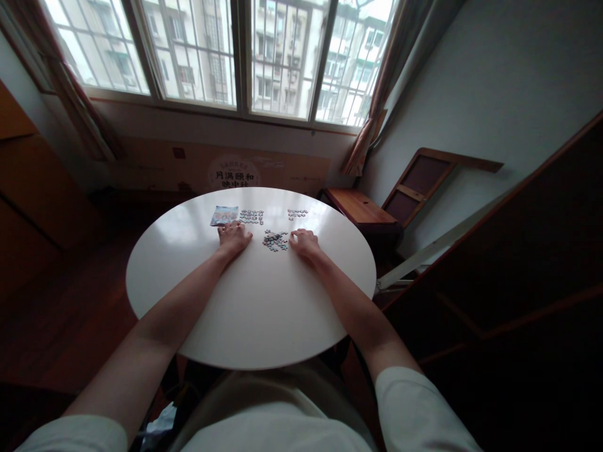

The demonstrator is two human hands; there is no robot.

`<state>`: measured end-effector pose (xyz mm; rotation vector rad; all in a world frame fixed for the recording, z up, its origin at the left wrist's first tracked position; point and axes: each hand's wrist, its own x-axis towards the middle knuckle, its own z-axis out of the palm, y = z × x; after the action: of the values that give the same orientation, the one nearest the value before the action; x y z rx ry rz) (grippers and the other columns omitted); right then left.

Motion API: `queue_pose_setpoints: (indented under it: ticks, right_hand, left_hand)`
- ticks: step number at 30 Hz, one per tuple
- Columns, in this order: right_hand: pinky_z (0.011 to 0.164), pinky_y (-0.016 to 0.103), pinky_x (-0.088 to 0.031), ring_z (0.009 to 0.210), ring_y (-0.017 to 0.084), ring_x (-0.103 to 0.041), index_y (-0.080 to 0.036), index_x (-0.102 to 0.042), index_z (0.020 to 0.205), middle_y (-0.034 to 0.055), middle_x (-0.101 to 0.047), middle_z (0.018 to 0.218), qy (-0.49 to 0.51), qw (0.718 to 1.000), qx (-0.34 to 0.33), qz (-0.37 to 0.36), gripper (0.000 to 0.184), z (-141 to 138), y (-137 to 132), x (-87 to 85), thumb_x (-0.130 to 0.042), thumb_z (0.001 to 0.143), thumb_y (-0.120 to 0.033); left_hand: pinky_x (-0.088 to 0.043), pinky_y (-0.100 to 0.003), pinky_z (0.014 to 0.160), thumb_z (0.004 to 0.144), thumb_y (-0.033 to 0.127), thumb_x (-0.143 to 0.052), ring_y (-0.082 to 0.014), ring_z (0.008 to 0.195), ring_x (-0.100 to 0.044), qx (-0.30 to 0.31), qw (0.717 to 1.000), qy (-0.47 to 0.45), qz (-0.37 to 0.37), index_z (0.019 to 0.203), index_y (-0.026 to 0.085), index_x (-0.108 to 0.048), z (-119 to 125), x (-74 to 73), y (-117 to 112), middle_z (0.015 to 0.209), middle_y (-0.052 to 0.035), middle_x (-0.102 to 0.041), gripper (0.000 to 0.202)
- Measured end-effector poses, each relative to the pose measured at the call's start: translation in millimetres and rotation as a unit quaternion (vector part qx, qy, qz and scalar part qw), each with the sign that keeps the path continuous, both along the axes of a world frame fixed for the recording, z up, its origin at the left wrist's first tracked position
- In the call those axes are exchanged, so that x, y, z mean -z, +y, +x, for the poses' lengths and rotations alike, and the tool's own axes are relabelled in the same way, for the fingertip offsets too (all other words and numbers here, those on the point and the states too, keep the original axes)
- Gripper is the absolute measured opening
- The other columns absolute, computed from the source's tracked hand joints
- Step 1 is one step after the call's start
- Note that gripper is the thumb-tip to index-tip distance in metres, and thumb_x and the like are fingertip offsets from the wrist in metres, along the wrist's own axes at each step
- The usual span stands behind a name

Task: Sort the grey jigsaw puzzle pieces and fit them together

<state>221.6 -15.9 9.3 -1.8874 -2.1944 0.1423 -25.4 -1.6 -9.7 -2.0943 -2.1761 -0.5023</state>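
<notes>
Both my forearms reach across a round white table (249, 314). My left hand (233, 236) rests on the tabletop with its fingers curled, just below a small colourful picture card (224, 215) and a joined patch of jigsaw pieces (252, 216). My right hand (304, 242) lies on the table with its fingers bent, touching the right side of a loose heap of jigsaw pieces (276, 240). A smaller cluster of pieces (297, 213) lies farther back. Whether either hand pinches a piece is too small to see.
A barred window (226, 56) with curtains spans the far wall, with a cardboard panel bearing printed characters (234, 172) below it. A wooden desk or bench (360, 207) and a leaning framed board (424, 182) stand at the right. Dark wooden furniture flanks both sides.
</notes>
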Motion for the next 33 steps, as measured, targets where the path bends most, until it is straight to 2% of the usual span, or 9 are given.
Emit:
queue_pose_setpoints:
  ticks: [6, 11, 15, 19, 33]
  right_hand:
    - [0.100, 0.042, -0.041, 0.121, 0.029, -0.051, -0.026, -0.064, 0.124, 0.0081, -0.059, 0.132, -0.006, 1.000, -0.002, -0.002, 0.040, 0.0, -0.3, -0.8, -0.043, 0.093, -0.039]
    - [0.102, 0.041, -0.040, 0.123, 0.027, -0.049, -0.027, -0.063, 0.126, 0.0073, -0.057, 0.134, -0.015, 1.000, 0.004, -0.010, 0.041, -1.1, -3.1, -3.9, -0.042, 0.094, -0.040]
    - [0.103, 0.040, -0.039, 0.124, 0.027, -0.048, -0.026, -0.060, 0.129, 0.0069, -0.056, 0.136, -0.020, 1.000, 0.002, -0.018, 0.043, -1.8, -5.3, -6.1, -0.042, 0.094, -0.040]
    - [0.102, 0.040, -0.040, 0.123, 0.028, -0.049, -0.025, -0.061, 0.129, 0.0069, -0.056, 0.136, -0.022, 1.000, 0.002, -0.014, 0.043, -1.7, -6.0, -6.6, -0.041, 0.094, -0.040]
    - [0.102, 0.040, -0.040, 0.124, 0.027, -0.048, -0.026, -0.061, 0.129, 0.0067, -0.056, 0.137, -0.019, 1.000, 0.000, -0.015, 0.043, -0.4, -3.2, -4.7, -0.041, 0.094, -0.041]
  left_hand:
    - [-0.036, -0.048, 0.099, 0.088, 0.040, -0.047, -0.0378, 0.126, -0.044, 0.004, 0.999, -0.019, 0.040, 0.122, 0.019, -0.062, 0.4, -3.0, -2.7, 0.137, -0.0160, -0.051, 0.043]
    - [-0.047, -0.035, 0.085, 0.093, 0.036, -0.040, -0.0266, 0.100, -0.064, 0.082, 0.996, -0.043, -0.002, 0.131, 0.022, -0.058, 2.9, -6.5, -4.0, 0.107, -0.0098, -0.069, 0.044]
    - [-0.047, -0.032, 0.082, 0.091, 0.038, -0.046, -0.0247, 0.093, -0.067, 0.150, 0.988, -0.005, -0.031, 0.125, 0.025, -0.064, 4.9, -8.5, -6.4, 0.096, -0.0068, -0.073, 0.041]
    - [-0.048, -0.031, 0.081, 0.090, 0.036, -0.046, -0.0244, 0.091, -0.068, 0.144, 0.989, 0.000, -0.031, 0.117, 0.025, -0.069, 5.4, -9.5, -7.7, 0.094, -0.0071, -0.074, 0.038]
    - [-0.048, -0.030, 0.079, 0.089, 0.036, -0.047, -0.0237, 0.088, -0.068, 0.144, 0.989, 0.001, -0.025, 0.116, 0.025, -0.070, 4.7, -7.3, -5.0, 0.093, -0.0068, -0.074, 0.037]
